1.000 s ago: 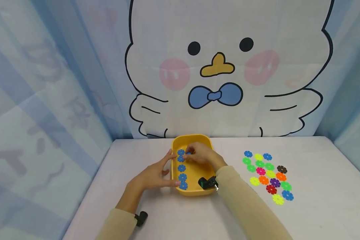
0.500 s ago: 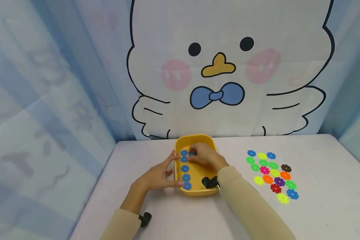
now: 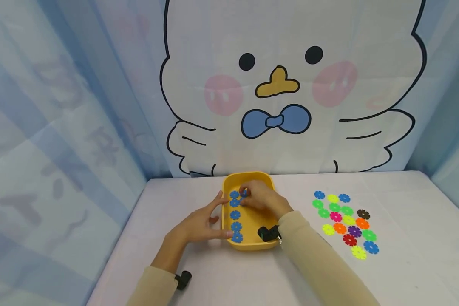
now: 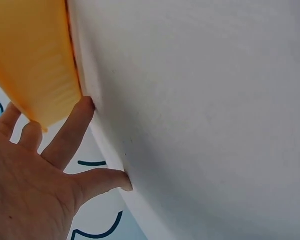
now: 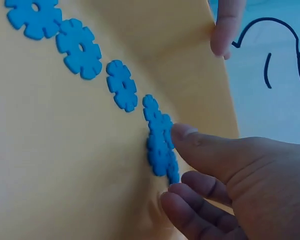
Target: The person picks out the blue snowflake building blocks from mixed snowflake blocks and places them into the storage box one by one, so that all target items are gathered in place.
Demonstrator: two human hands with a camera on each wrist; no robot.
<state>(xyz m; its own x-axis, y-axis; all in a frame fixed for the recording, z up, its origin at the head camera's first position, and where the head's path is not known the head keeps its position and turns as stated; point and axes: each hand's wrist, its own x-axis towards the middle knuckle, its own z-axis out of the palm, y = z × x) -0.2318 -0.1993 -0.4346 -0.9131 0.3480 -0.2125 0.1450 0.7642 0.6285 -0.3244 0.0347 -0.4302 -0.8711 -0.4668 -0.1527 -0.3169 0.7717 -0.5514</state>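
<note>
A yellow tray (image 3: 257, 217) stands at the back of the table, with several blue notched plastic discs (image 3: 235, 215) in a column along its left side. My right hand (image 3: 261, 199) reaches into the far part of the tray and pinches a blue disc (image 5: 157, 155) between thumb and fingers, close beside the column's far end. My left hand (image 3: 194, 226) is spread at the tray's left side, thumb by the near corner and index finger over the rim. In the left wrist view, that hand's spread fingers lie close to the tray's outer wall (image 4: 35, 60).
To the right of the tray lies a loose cluster of notched discs, among them a brown disc (image 3: 363, 213), a purple disc (image 3: 354, 231) and a red disc (image 3: 349, 240). A curtain with a cartoon bird (image 3: 283, 157) hangs behind the table's back edge.
The head view has shifted slightly. The right hand keeps hold of its blue disc at the tray's far end, with only a small finger movement. The left hand stays by the rim.
</note>
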